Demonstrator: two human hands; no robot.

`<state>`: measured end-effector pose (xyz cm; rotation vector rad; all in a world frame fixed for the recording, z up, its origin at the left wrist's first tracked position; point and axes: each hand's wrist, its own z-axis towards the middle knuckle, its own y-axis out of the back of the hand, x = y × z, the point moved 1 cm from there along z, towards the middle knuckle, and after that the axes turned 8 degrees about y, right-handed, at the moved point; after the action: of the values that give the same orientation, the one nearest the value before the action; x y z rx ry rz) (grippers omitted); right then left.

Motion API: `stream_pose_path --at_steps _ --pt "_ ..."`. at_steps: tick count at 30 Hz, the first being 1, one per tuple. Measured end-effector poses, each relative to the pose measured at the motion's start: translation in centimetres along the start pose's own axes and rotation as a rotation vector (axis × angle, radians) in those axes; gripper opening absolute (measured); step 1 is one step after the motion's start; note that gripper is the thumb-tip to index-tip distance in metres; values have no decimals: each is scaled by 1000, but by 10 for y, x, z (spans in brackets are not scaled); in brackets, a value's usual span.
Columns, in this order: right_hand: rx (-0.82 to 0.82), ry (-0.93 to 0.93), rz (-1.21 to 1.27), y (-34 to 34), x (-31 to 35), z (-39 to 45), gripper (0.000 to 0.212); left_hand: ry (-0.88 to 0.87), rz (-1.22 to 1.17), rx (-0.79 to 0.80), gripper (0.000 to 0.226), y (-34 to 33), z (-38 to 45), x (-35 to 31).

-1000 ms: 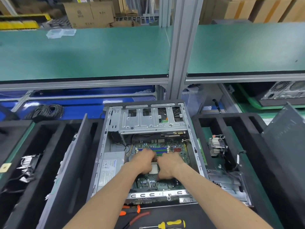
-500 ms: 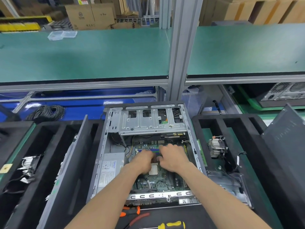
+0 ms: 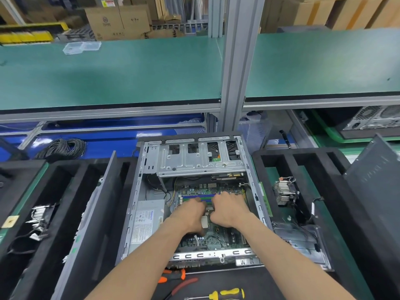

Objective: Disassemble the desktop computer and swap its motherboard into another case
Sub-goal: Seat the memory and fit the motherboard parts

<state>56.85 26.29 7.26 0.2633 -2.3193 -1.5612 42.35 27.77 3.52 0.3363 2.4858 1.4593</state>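
Note:
An open grey desktop case (image 3: 133, 213) lies flat in front of me, its green motherboard (image 3: 218, 239) still inside. A bare processor (image 3: 204, 221) shows between my hands. My left hand (image 3: 190, 214) and my right hand (image 3: 230, 210) sit side by side, knuckles up, with fingers bent down onto the blue and green memory slots (image 3: 190, 199). The fingertips are hidden, so I cannot see what they hold. A silver power supply (image 3: 147, 221) fills the case's left side, and a metal drive cage (image 3: 194, 164) spans its far end.
A removed cooler with fan (image 3: 284, 192) lies in the black foam tray (image 3: 303, 154) on the right. A grey side panel (image 3: 97, 213) leans left of the case; another panel (image 3: 376, 180) stands at right. Orange pliers (image 3: 175, 276) and a yellow screwdriver (image 3: 227, 294) lie near me. Another computer case (image 3: 374, 119) sits at the far right.
Both hands have moved away from me, off the processor area and up to the memory slots. The processor, covered before, now shows between the wrists.

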Motion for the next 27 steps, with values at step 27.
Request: stream_pose_path --at_steps 27 --pt "69 -15 -7 -8 -2 1 17 34 152 -52 43 18 -9 -9"
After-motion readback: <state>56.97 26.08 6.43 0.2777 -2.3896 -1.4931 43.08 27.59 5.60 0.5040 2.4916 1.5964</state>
